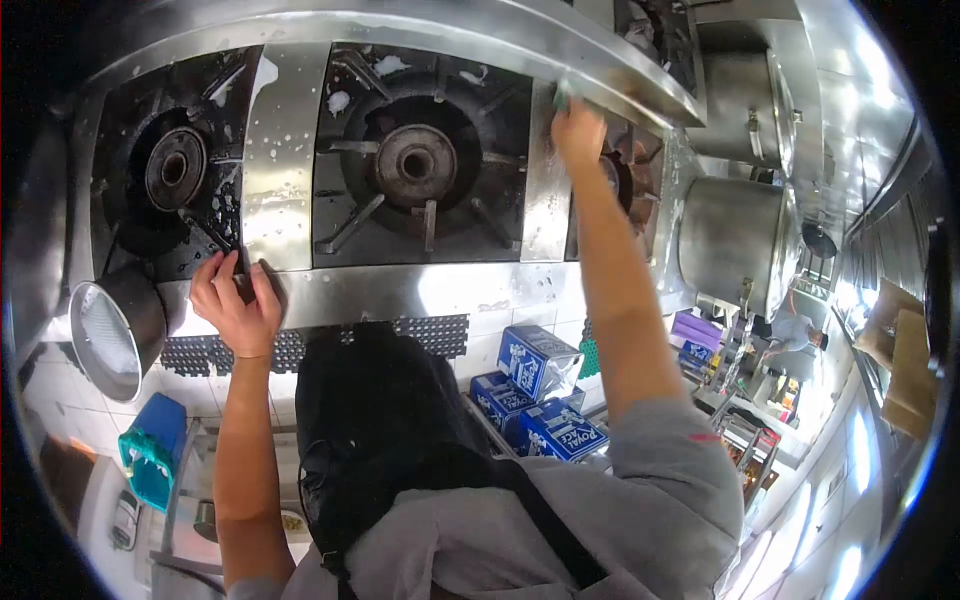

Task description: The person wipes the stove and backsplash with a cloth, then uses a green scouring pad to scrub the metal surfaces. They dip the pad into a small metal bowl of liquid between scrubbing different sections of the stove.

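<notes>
Stove (280, 165): spans the upper view before the person; rear and left edges fall away in the lens's dark border.
Burners: three clearly seen, left (173, 168), middle (415, 163) and right (622, 190), the last partly hidden by the right forearm.
Right hand (578, 132): fingers drawn together around a small greenish item (563, 97) on the steel strip between middle and right burners; the item is mostly covered, its kind unclear.
Left hand (238, 303): fingers spread and bent, tips on the stove's front edge; no held object visible, underside hidden.
Pot (148, 310): one, tilted at the stove's left front; whitish contents, hard to identify.
Large steel vessels: two at right, upper (735, 105) and lower (730, 235); insides unseen.
Blue bin (165, 425): one, green-lined; contents indistinct.
Blue cartons (565, 430): at least three, marked "ROYAL ACE", partly overlapping.
</notes>
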The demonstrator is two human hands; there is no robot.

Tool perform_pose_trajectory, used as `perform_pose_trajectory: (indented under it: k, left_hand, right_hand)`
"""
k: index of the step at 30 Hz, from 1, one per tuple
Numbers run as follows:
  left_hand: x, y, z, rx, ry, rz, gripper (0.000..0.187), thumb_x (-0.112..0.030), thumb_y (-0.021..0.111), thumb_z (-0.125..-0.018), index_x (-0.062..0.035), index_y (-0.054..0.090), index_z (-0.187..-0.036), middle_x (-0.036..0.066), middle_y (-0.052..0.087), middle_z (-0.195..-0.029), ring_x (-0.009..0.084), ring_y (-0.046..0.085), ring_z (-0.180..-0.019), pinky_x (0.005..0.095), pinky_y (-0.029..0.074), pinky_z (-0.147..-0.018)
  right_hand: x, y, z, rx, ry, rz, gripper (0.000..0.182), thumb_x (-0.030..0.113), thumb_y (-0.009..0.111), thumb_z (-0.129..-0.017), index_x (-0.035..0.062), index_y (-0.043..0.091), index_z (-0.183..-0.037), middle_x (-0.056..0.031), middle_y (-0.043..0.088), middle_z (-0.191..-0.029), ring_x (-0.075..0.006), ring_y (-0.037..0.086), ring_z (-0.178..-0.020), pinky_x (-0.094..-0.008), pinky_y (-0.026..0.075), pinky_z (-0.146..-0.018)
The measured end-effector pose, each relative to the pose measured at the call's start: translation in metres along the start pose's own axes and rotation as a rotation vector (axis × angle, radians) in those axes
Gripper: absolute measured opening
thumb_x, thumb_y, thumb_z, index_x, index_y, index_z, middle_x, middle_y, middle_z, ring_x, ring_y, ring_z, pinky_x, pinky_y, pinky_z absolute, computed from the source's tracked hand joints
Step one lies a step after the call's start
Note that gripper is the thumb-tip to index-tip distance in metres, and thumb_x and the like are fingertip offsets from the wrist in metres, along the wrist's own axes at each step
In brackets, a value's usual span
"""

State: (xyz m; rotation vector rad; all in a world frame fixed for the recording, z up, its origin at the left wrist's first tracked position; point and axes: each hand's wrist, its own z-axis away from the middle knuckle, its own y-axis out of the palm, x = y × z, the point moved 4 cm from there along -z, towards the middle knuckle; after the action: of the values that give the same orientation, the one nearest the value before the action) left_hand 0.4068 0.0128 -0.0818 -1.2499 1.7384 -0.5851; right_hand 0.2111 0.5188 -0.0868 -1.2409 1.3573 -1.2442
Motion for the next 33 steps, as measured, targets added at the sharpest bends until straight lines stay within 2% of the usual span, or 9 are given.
perform_pose_trajectory:
  k: [6, 9, 13, 15, 19, 22, 24, 28, 33]
  left_hand:
    - [0.002, -0.001, -0.001, 0.003, -0.012, 0.016, 0.03, -0.016, 0.068, -0.085, -0.0028, 0.063, -0.11, 0.016, 0.059, -0.117, 0.0359, 0.052, -0.112, 0.0482, 0.038, -0.098]
    - [0.004, 0.0, -0.001, 0.014, -0.015, 0.013, 0.031, -0.017, 0.068, -0.084, -0.002, 0.063, -0.111, 0.016, 0.059, -0.118, 0.0361, 0.052, -0.113, 0.0486, 0.037, -0.099]
    - [0.003, 0.003, 0.003, 0.031, -0.016, 0.011, 0.031, -0.017, 0.068, -0.085, -0.0028, 0.064, -0.112, 0.015, 0.059, -0.118, 0.0348, 0.052, -0.113, 0.0474, 0.037, -0.099]
    - [0.001, 0.002, 0.001, 0.029, -0.019, -0.002, 0.031, -0.017, 0.069, -0.085, -0.0032, 0.064, -0.113, 0.014, 0.059, -0.119, 0.0337, 0.052, -0.113, 0.0465, 0.037, -0.098]
    - [0.003, 0.002, 0.002, 0.015, 0.002, -0.019, 0.032, -0.018, 0.069, -0.084, -0.003, 0.064, -0.112, 0.015, 0.059, -0.118, 0.0352, 0.052, -0.113, 0.0479, 0.038, -0.098]
    - [0.004, 0.002, 0.001, -0.002, 0.006, -0.004, 0.032, -0.019, 0.069, -0.084, -0.0028, 0.064, -0.111, 0.015, 0.059, -0.118, 0.0353, 0.052, -0.113, 0.0479, 0.039, -0.098]
    - [0.004, 0.001, 0.002, 0.002, -0.029, -0.012, 0.032, -0.019, 0.069, -0.084, -0.0027, 0.064, -0.111, 0.015, 0.059, -0.118, 0.0354, 0.052, -0.113, 0.0478, 0.039, -0.098]
    - [0.003, 0.002, -0.001, 0.019, -0.023, 0.008, 0.03, -0.017, 0.069, -0.085, -0.0031, 0.064, -0.111, 0.015, 0.059, -0.119, 0.0342, 0.052, -0.113, 0.0466, 0.037, -0.098]
    - [0.0, 0.002, 0.001, 0.028, -0.025, -0.013, 0.032, -0.019, 0.069, -0.083, -0.0038, 0.064, -0.111, 0.014, 0.059, -0.116, 0.0345, 0.053, -0.112, 0.0467, 0.039, -0.097]
  right_hand:
    - [0.008, -0.023, 0.207, -0.134, 0.043, -0.193, 0.057, 0.006, 0.06, -0.074, 0.0115, 0.061, -0.131, -0.0221, 0.069, -0.106, -0.0406, 0.069, -0.086, -0.047, 0.057, -0.077]
    - [-0.001, -0.014, 0.152, 0.005, 0.165, -0.154, 0.057, 0.006, 0.06, -0.075, 0.0118, 0.061, -0.132, -0.022, 0.07, -0.105, -0.0395, 0.07, -0.086, -0.0473, 0.056, -0.076]
    - [0.009, -0.003, -0.004, -0.222, 0.002, -0.152, 0.038, 0.012, 0.058, -0.079, 0.0073, 0.07, -0.115, -0.0247, 0.069, -0.09, -0.045, 0.067, -0.08, -0.0524, 0.053, -0.079]
    - [0.003, 0.007, -0.041, -0.097, -0.001, 0.102, 0.045, 0.013, 0.063, -0.08, 0.0069, 0.062, -0.125, -0.0223, 0.071, -0.089, -0.0397, 0.07, -0.077, -0.0488, 0.057, -0.076]
    - [-0.003, 0.001, 0.058, -0.099, 0.0, -0.057, 0.049, 0.014, 0.066, -0.079, 0.0096, 0.061, -0.127, -0.0207, 0.071, -0.092, -0.0394, 0.07, -0.076, -0.0506, 0.056, -0.076]
    - [0.004, -0.012, 0.192, -0.06, -0.026, -0.129, 0.073, -0.003, 0.06, -0.067, 0.0144, 0.055, -0.138, -0.0164, 0.064, -0.128, -0.0344, 0.071, -0.09, -0.0409, 0.059, -0.073]
    - [0.014, -0.022, 0.221, -0.101, -0.111, -0.113, 0.077, -0.004, 0.059, -0.066, 0.0144, 0.053, -0.141, -0.0157, 0.061, -0.133, -0.033, 0.071, -0.092, -0.0393, 0.06, -0.075]
    - [0.005, -0.001, 0.112, -0.102, -0.006, -0.087, 0.064, 0.0, 0.062, -0.072, 0.0129, 0.057, -0.135, -0.0181, 0.071, -0.104, -0.0348, 0.07, -0.071, -0.044, 0.058, -0.065]
    - [0.012, 0.005, -0.029, -0.154, -0.024, -0.001, 0.046, 0.007, 0.062, -0.079, 0.012, 0.063, -0.125, -0.0209, 0.07, -0.085, -0.0416, 0.068, -0.081, -0.0496, 0.055, -0.077]
